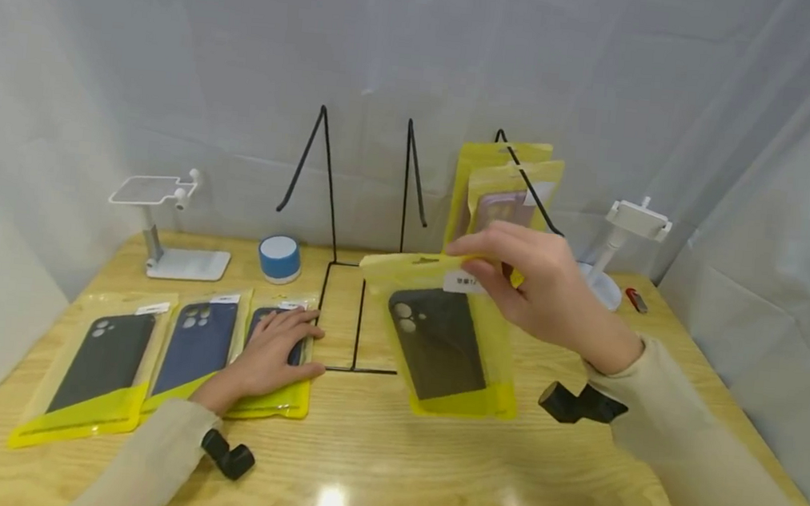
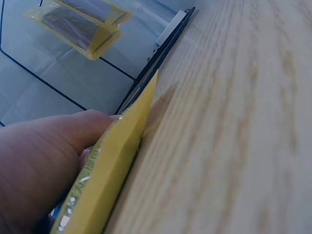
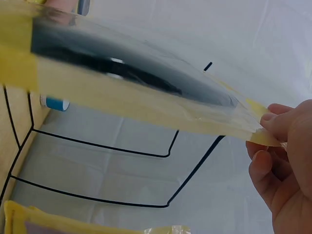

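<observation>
Between the thumb and fingers of my right hand (image 1: 529,276) is the top corner of a yellow-edged clear pouch with a black phone case (image 1: 436,344) inside. That pouch hangs tilted above the table, in front of the black wire rack (image 1: 359,321). In the right wrist view the pinched corner shows at the fingertips (image 3: 273,122). My left hand (image 1: 269,354) lies with fingers spread over a pouch holding a dark blue phone case (image 1: 259,325), partly covering it. Left of it lie a pouched blue phone case (image 1: 198,339) and a pouched black phone case (image 1: 103,355).
Yellow pouches (image 1: 466,166), one showing a purple case, hang on the rack's right hook (image 1: 548,221). Its left hook (image 1: 300,163) and middle hook (image 1: 417,178) stick forward. Around stand a white phone stand (image 1: 190,264), a blue-white cylinder (image 1: 279,260) and a white holder (image 1: 612,239).
</observation>
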`<state>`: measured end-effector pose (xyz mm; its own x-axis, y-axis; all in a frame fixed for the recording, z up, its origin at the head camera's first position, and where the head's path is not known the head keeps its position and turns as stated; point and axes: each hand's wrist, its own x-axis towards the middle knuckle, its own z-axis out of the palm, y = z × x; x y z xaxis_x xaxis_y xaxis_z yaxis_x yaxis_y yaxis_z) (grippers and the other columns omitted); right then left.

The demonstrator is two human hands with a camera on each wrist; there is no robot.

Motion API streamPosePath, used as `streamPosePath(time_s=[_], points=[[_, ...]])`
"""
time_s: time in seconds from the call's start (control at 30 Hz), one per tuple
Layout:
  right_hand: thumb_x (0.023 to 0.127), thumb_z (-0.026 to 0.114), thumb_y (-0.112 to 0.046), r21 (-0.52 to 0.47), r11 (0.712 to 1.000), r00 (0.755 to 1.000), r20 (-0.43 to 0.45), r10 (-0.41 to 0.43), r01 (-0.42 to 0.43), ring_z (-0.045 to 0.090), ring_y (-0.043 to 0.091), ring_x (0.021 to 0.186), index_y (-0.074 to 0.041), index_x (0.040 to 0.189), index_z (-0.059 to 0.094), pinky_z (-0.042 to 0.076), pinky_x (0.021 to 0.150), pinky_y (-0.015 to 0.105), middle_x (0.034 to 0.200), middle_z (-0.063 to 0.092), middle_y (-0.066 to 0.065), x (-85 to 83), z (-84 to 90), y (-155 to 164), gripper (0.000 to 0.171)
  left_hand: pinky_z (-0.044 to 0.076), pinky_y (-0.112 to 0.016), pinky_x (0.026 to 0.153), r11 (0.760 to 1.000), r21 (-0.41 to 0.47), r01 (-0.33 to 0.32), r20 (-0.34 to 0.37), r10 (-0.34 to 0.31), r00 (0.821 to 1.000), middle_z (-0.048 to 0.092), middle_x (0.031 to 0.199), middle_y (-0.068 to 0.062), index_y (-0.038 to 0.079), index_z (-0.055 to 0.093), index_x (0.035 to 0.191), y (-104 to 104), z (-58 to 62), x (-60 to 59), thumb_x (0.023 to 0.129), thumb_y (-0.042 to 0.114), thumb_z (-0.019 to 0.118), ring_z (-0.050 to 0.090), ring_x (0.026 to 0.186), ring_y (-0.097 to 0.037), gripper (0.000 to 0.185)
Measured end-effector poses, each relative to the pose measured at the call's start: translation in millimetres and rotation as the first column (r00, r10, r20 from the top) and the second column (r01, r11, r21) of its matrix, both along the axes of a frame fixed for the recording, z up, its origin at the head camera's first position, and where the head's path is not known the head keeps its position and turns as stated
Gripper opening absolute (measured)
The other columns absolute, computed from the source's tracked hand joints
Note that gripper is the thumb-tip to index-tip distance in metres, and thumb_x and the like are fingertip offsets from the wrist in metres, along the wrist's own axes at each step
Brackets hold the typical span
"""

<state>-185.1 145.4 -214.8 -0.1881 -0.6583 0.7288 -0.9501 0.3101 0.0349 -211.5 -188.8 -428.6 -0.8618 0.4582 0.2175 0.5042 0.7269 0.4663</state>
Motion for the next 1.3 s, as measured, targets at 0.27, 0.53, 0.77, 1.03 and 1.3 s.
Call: streamPosePath(time_s=[0.27, 0.53, 0.77, 1.03, 1.3], points=[[0.079, 0.07, 0.01, -0.017, 1.0, 0.999, 0.028, 0.022, -0.022, 0.043, 0.007, 0.05, -0.001, 0.099, 0.068, 0.039, 0.048, 0.019, 0.075, 0.063, 0.007, -13.8, 11.5, -8, 0.023, 0.011, -0.063, 0.112, 1.0, 0.009, -0.003, 0.007, 0.003, 1.0, 0.04, 0.149, -0.018, 0.004, 0.059, 0.127, 3, -0.2, 2.7, 0.087, 0.035, 0.07, 0.026, 0.142, -0.04, 0.051], [0.081, 0.067, 0.011, -0.039, 0.998, 0.998, 0.052, -0.045, 0.047, 0.037, 0.006, 0.046, -0.001, 0.102, 0.068, 0.034, 0.046, 0.02, 0.083, 0.07, 0.008, -21.0, 8.2, -2, 0.024, 0.011, -0.063, 0.112, 1.0, -0.009, 0.008, 0.012, -0.008, 1.0, 0.039, 0.15, -0.018, 0.006, 0.059, 0.129, 6, 0.8, 4.2, 0.087, 0.035, 0.07, 0.026, 0.142, -0.041, 0.052], [0.086, 0.065, 0.005, 0.01, 0.997, 0.997, 0.022, -0.076, 0.076, 0.038, 0.007, 0.046, -0.002, 0.102, 0.068, 0.035, 0.046, 0.021, 0.073, 0.065, 0.007, -30.6, 14.2, -7, 0.018, 0.012, -0.063, 0.112, 1.0, -0.007, 0.005, 0.004, -0.005, 1.0, 0.039, 0.15, -0.018, 0.006, 0.06, 0.128, 4, 0.5, 3.2, 0.087, 0.034, 0.07, 0.025, 0.142, -0.04, 0.051], [0.089, 0.065, 0.001, 0.209, 0.968, 0.973, 0.154, -0.173, 0.139, 0.035, 0.007, 0.047, -0.005, 0.105, 0.069, 0.035, 0.047, 0.024, 0.074, 0.065, 0.004, -37.2, 37.1, -4, 0.018, 0.011, -0.063, 0.112, 1.0, 0.006, 0.017, 0.002, -0.017, 1.0, 0.039, 0.15, -0.018, 0.007, 0.06, 0.128, 8, -2.5, -0.1, 0.087, 0.036, 0.069, 0.025, 0.142, -0.04, 0.051], [0.092, 0.062, -0.004, 0.456, 0.879, 0.913, 0.283, -0.295, 0.143, 0.047, 0.011, 0.051, -0.011, 0.107, 0.069, 0.041, 0.052, 0.026, 0.092, 0.071, 0.001, -45.8, 71.7, 2, 0.017, 0.011, -0.063, 0.113, 1.0, -0.002, 0.013, -0.004, -0.013, 1.0, 0.039, 0.15, -0.017, 0.008, 0.061, 0.127, 10, -0.8, -1.9, 0.087, 0.036, 0.068, 0.025, 0.142, -0.04, 0.05]])
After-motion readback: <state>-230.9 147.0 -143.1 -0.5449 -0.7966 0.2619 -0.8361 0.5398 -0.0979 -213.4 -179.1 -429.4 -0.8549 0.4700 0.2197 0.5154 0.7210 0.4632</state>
